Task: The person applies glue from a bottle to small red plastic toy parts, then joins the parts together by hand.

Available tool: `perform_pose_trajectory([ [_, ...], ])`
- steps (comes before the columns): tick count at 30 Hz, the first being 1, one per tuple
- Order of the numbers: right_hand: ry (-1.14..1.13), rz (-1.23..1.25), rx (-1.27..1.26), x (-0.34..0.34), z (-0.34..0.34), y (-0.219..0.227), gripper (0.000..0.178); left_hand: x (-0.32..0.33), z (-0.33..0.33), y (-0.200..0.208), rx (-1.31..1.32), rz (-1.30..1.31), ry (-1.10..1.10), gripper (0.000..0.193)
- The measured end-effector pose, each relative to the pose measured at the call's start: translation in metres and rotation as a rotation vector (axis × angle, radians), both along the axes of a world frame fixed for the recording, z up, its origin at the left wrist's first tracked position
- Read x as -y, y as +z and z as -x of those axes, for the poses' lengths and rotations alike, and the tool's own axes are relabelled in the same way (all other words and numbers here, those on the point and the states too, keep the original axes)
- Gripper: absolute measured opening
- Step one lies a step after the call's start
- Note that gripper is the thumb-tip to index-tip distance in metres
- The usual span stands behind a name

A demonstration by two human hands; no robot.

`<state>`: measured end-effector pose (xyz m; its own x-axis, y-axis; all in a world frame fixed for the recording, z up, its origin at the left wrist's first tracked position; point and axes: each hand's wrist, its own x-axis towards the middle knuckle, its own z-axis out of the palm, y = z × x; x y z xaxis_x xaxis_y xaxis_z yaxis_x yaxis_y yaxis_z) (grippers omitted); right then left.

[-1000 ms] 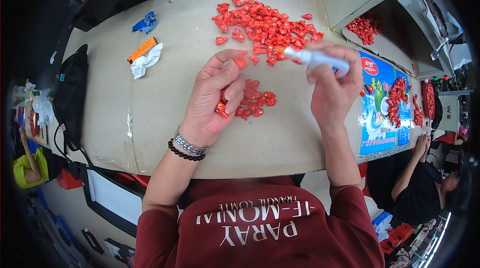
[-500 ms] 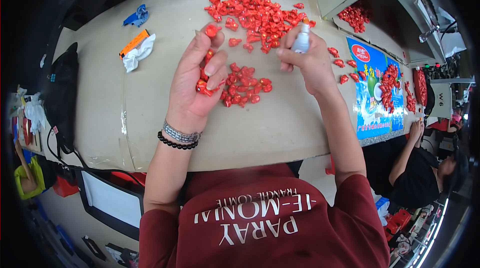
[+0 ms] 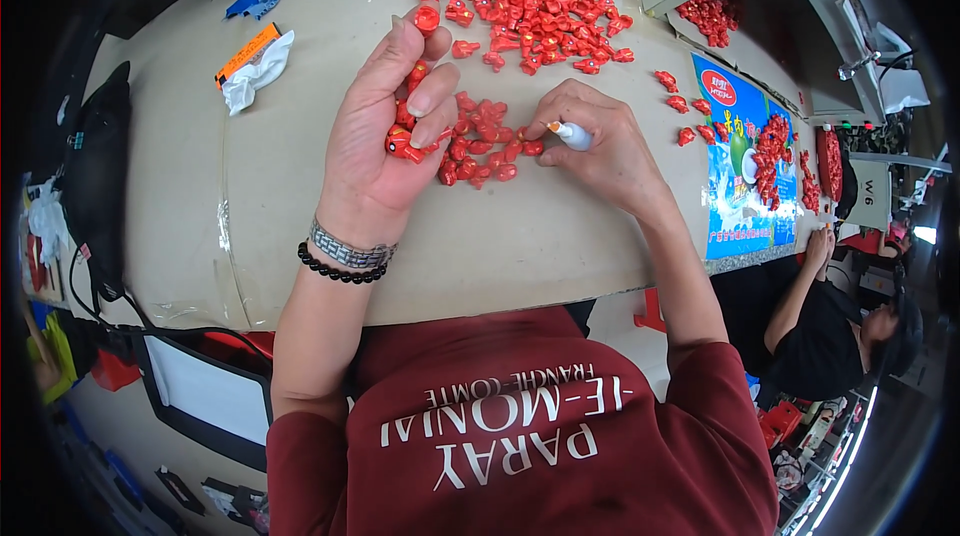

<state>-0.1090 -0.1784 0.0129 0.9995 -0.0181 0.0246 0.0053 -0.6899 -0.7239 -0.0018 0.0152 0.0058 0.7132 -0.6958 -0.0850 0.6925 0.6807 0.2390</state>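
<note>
As left hand (image 3: 368, 161) clutches red pieces (image 3: 403, 143), right hand (image 3: 612, 151) grips marker (image 3: 573, 137) slantwise, tip (image 3: 549, 125) leftward.

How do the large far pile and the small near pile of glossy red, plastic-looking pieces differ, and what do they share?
Amount: the large far pile of glossy red pieces holds many more than the small near pile.
Place: the large far pile lies beyond the right hand, while the small near pile sits between the right hand and the left hand.
Shared: both are loose red pieces on the beige tabletop.
</note>
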Motion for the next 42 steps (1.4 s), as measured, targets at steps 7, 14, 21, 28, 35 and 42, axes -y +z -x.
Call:
perform_pose_trajectory([
  [7,-0.009,0.137,0.128,-0.002,0.004,-0.006,0.021,0.003,-0.001,0.001,0.002,-0.016,-0.02,0.02],
  [14,-0.074,-0.068,0.186,0.002,0.001,-0.004,0.017,0.006,0.003,-0.001,0.009,-0.032,-0.033,0.021],
  [21,-0.349,-0.778,0.108,-0.005,-0.012,0.021,0.013,0.012,0.017,-0.002,0.084,-0.155,-0.131,0.021],
  [28,-0.328,-0.907,0.078,-0.009,-0.031,0.026,0.022,0.014,0.021,-0.005,0.088,-0.175,-0.145,0.021],
  [35,-0.317,-1.042,0.031,-0.016,-0.042,0.025,0.025,0.014,0.02,-0.002,0.094,-0.173,-0.151,0.024],
  [42,-0.289,-1.119,-0.032,-0.007,-0.036,0.016,0.023,0.015,0.02,-0.001,0.101,-0.191,-0.158,0.025],
])
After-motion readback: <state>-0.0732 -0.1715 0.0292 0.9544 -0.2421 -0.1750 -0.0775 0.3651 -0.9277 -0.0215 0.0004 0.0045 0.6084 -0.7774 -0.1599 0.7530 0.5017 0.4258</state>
